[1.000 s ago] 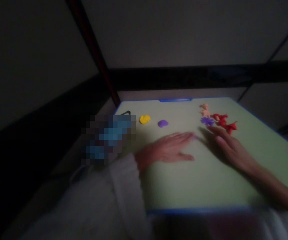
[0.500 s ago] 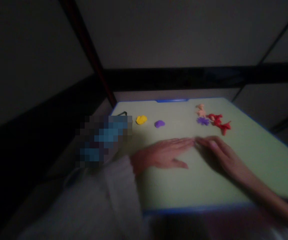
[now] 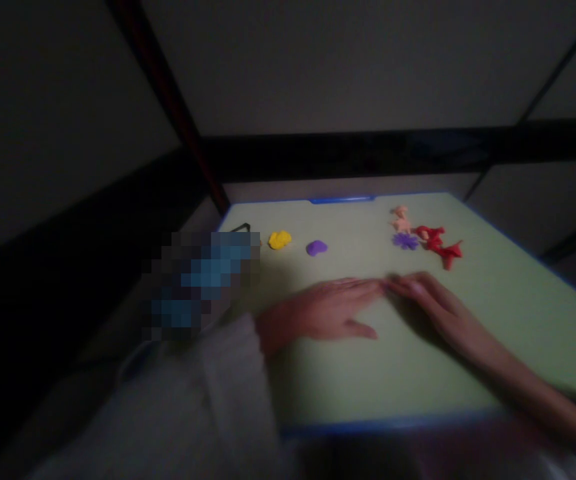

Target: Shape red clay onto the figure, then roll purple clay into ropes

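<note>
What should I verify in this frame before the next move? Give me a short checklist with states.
1. Both hands in view: ok; left hand and right hand are over the tabletop.
2. Left hand palm down, thumb apart: ok.
3. Hands touching: cannot tell; their tips meet in this dim view.
4. Right hand holding something: cannot tell.
5. Yellow lump and smooth purple lump apart from both hands: ok.
6. Red pieces apart from right hand: ok.

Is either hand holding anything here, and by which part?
It cannot be told: the left hand is open, palm down; the right hand meets its fingertips, and anything between is hidden.
</note>
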`<state>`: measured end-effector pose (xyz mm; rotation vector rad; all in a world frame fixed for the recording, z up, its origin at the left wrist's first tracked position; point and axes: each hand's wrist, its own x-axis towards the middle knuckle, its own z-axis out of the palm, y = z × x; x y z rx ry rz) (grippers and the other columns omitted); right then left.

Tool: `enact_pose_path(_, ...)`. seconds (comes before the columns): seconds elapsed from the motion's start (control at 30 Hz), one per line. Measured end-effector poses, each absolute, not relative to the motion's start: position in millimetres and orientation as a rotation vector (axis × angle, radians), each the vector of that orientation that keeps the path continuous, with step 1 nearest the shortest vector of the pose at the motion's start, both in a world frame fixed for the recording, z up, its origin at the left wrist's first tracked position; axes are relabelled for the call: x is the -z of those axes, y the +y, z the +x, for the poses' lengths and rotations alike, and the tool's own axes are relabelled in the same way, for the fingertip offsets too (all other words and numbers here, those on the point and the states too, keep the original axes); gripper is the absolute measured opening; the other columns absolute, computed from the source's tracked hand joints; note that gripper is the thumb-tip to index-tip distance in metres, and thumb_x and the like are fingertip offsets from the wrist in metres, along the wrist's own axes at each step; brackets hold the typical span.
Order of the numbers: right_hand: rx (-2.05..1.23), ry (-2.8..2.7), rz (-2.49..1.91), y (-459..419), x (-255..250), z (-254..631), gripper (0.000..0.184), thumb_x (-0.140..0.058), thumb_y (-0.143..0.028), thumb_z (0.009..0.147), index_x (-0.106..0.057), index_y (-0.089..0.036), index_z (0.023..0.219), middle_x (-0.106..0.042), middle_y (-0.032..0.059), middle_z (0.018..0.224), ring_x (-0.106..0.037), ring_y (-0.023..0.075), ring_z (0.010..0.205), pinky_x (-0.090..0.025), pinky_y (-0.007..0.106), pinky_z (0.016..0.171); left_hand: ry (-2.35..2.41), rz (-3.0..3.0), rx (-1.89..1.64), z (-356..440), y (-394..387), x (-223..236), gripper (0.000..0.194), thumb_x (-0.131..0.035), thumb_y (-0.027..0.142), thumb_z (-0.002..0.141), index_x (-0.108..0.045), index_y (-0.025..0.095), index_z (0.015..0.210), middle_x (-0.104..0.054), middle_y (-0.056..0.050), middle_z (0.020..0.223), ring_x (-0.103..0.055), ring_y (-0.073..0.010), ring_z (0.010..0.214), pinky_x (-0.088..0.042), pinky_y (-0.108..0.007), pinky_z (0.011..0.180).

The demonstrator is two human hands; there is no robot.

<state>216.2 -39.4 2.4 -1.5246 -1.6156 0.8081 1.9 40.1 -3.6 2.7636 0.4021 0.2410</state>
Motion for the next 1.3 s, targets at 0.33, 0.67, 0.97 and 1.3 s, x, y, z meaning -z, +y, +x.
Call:
enact_pose_path(0.33,-0.843,-1.287,-1.386,-36.9,9.5,220.2,0.029,-0.046,-0.051,0.087,-0.052,-0.026,0.1,-0.068,0.0076,0.11,-0.06,0.0269,0.109,-0.042,0.049,0.098,0.333,2.773,-0.272,0.8,38.9,-0.6,0.08,-0.043,0.056,0.085,-0.015,0.012,0.146,-0.013,-0.011,0.154,-0.012,-0.0176,0.142,-0.014,-0.033,0.116)
enact_pose_path(0.67,-0.882,-1.139,-1.388,-36.0,11.0,221.1,0.031,-0.052,-0.054,0.083,-0.054,-0.026,0.098,-0.069,0.0059,0.106,-0.063,0.0258,0.101,-0.052,0.042,0.082,0.488,2.815,-0.209,5.6,51.8,10.4,0.074,-0.034,0.056,0.089,-0.016,0.013,0.146,-0.018,-0.009,0.153,-0.016,-0.0181,0.141,-0.013,-0.031,0.115)
enact_pose_path(0.97,-0.873,-1.214,-1.378,-35.4,13.8,225.0,0.028,-0.049,-0.053,0.085,-0.053,-0.029,0.098,-0.068,0.0053,0.113,-0.062,0.0273,0.106,-0.054,0.041,0.08,0.469,2.833,-0.217,8.4,44.7,3.9,0.076,-0.034,0.058,0.087,-0.019,0.011,0.145,-0.02,-0.01,0.152,-0.02,-0.0185,0.14,-0.016,-0.03,0.114)
enact_pose_path(1.3,-0.824,-1.257,-1.407,-34.4,15.6,226.3,0.031,-0.048,-0.055,0.084,-0.054,-0.029,0.1,-0.069,0.0059,0.109,-0.064,0.0275,0.102,-0.054,0.04,0.075,0.552,2.715,-0.195,15.1,50.4,4.6,0.075,-0.035,0.059,0.086,-0.02,0.014,0.144,-0.02,-0.01,0.152,-0.017,-0.0196,0.141,-0.013,-0.036,0.116)
